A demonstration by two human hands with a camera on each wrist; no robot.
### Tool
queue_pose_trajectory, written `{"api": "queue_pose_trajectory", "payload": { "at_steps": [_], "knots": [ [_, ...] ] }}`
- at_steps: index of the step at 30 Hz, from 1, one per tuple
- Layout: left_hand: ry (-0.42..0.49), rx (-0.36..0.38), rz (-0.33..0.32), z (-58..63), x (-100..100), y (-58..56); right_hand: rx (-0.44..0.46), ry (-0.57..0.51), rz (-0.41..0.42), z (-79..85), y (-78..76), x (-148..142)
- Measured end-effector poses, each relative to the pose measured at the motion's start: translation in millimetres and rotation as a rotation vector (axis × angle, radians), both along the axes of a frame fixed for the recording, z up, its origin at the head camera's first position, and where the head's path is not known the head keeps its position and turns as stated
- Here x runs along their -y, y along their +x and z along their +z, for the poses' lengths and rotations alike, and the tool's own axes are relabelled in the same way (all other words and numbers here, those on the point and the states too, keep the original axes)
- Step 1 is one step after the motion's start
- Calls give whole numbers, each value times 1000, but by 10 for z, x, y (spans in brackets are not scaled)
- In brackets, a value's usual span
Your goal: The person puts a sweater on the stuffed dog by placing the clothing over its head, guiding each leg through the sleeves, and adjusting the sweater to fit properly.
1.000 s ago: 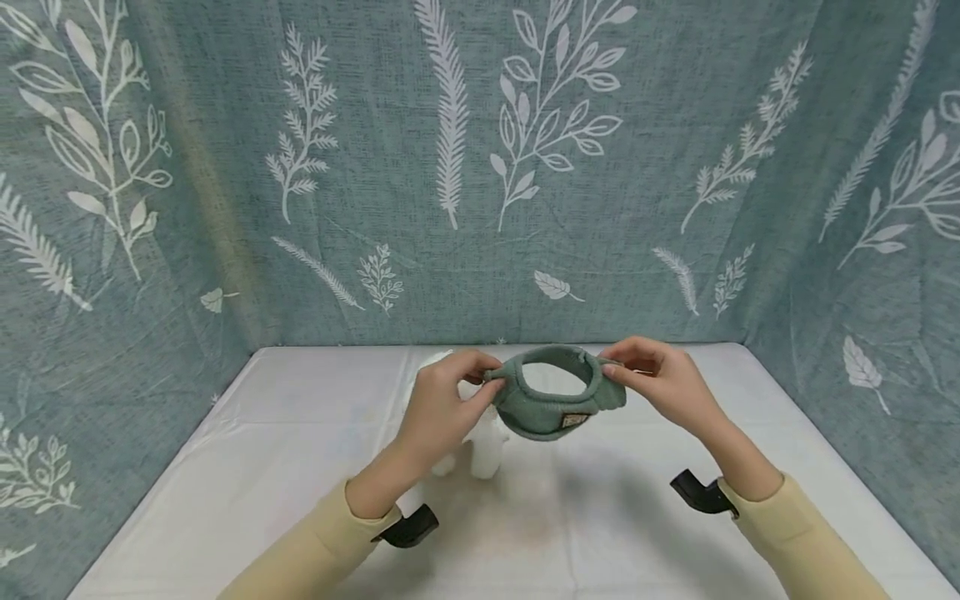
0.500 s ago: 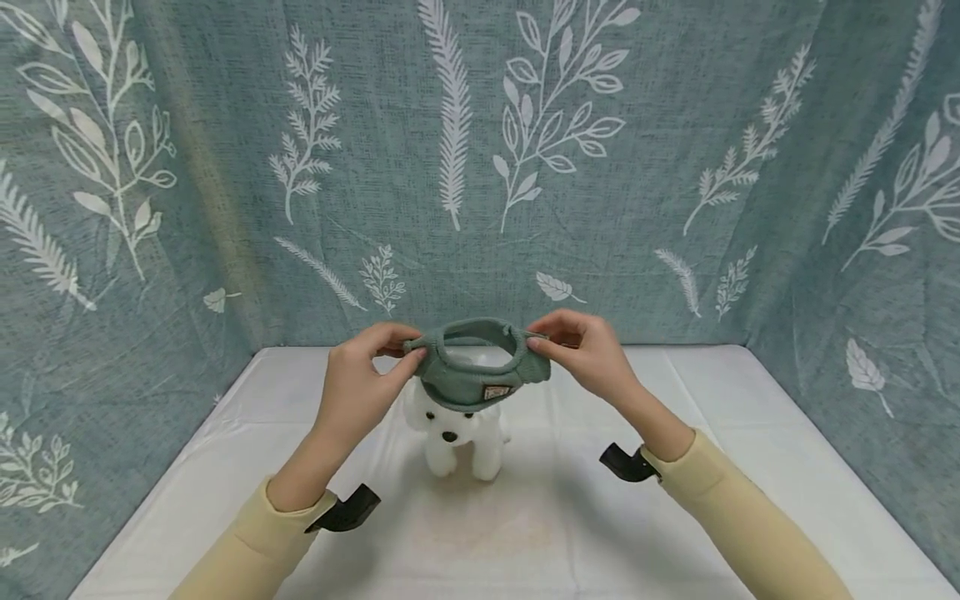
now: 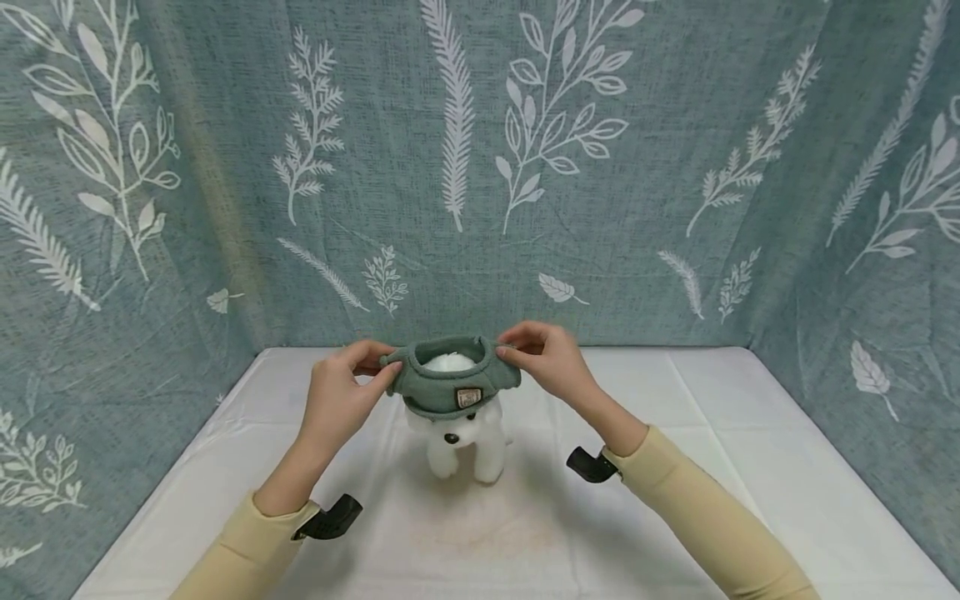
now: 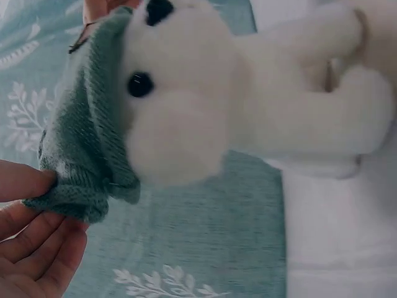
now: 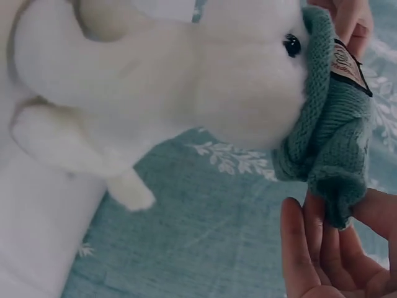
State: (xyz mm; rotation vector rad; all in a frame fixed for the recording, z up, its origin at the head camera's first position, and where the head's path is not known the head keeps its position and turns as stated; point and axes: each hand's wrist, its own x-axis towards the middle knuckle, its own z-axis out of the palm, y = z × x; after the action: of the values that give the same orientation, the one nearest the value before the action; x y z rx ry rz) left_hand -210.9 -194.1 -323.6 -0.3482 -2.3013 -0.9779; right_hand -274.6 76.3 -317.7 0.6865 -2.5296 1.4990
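Blue-green leaf-printed curtain (image 3: 420, 292) behind; white-clothed table (image 3: 660, 392) below. White plush dog (image 3: 487, 437) stands on it, forehead hidden, ears unreadable, under green knitted garment (image 3: 429, 390) round its head-top. My left fingers (image 4: 62, 248) pinch one garment sleeve, right fingers (image 5: 298, 239) the other.

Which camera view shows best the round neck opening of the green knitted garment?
The head view, because it looks down into the neck opening and shows its outline, with part of the white plush dog's head inside. Both wrist views show the knitted garment from the sides; this opening is not visible.
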Motion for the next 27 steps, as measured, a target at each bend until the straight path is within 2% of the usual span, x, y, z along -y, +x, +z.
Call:
{"api": "queue_pose_trajectory", "payload": {
  "at_steps": [11, 16, 19, 21, 25, 27],
  "knots": [
    [17, 183, -2, -199, 46, -113, 134, 35, -25, -131, -80, 17],
    [10, 252, -6, -223, 51, -126, 175, 45, -21, -152, -74, 5],
    [2, 222, 0, -206, 46, -120, 162, 61, -32, -131, -52, -19],
    [13, 155, 13, -190, 38, -102, 138, 65, -46, -113, -24, -49],
    [83, 17, 48, -155, 27, 2, 80, 50, -94, -97, 89, -146],
    [130, 13, 38, -139, 28, 77, 70, 26, -116, -94, 168, -208]
  ]
}}
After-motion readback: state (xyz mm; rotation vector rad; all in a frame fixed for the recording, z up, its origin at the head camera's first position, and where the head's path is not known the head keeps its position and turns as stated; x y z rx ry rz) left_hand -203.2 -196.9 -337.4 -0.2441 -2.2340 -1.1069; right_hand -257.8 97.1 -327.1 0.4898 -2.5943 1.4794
